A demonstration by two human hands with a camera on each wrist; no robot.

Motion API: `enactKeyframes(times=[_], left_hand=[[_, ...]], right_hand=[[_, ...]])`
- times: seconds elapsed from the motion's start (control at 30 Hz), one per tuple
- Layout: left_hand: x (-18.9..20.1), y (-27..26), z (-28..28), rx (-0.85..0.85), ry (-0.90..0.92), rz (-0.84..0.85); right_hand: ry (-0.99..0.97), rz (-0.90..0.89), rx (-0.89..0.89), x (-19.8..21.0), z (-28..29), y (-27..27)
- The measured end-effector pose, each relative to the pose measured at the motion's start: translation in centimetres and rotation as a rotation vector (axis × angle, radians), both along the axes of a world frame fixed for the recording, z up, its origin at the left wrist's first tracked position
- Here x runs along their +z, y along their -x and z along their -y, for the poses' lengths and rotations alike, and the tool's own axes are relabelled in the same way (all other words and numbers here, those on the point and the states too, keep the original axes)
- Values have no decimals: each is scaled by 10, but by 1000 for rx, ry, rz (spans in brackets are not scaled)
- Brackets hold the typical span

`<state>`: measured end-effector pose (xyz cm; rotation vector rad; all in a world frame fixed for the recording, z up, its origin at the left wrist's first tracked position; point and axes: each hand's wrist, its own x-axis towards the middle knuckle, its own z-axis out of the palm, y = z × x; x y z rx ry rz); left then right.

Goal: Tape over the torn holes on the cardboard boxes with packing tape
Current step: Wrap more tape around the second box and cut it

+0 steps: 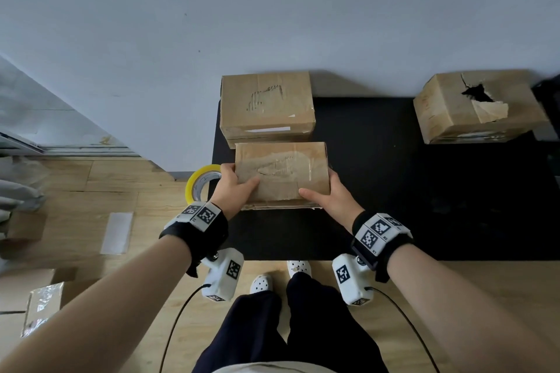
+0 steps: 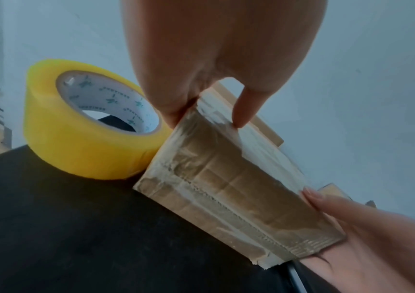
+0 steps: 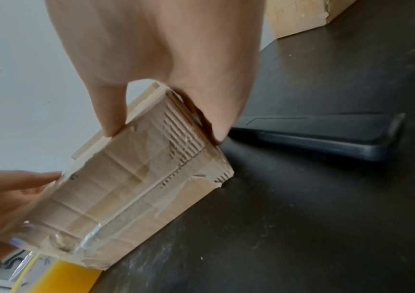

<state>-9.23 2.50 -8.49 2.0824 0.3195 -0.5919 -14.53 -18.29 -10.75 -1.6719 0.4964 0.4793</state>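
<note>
A small cardboard box with shiny tape over its top sits near the front left of a black table. My left hand grips its left end, thumb on top. My right hand grips its right end the same way. The box's taped front face fills the left wrist view, and its corner shows in the right wrist view. A yellow tape roll stands on edge just left of the box. A second taped box lies behind. A box with an open torn hole sits at the far right.
The table stands against a grey wall. A dark flat object lies on the table to the right of the held box. Flattened cardboard and plastic lie on the wooden floor at the left. My feet are below the table edge.
</note>
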Motion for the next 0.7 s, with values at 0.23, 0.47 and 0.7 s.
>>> enactKeyframes(times=[0.23, 0.47, 0.7], left_hand=[[18, -1, -17, -90, 294, -17], [45, -12, -22, -244, 399, 43], [59, -20, 38, -358, 361, 60]], right_hand=[[-145, -34, -136, 9, 7, 7], [-214, 74, -227, 43, 21, 23], [-101, 159, -388, 75, 73, 41]])
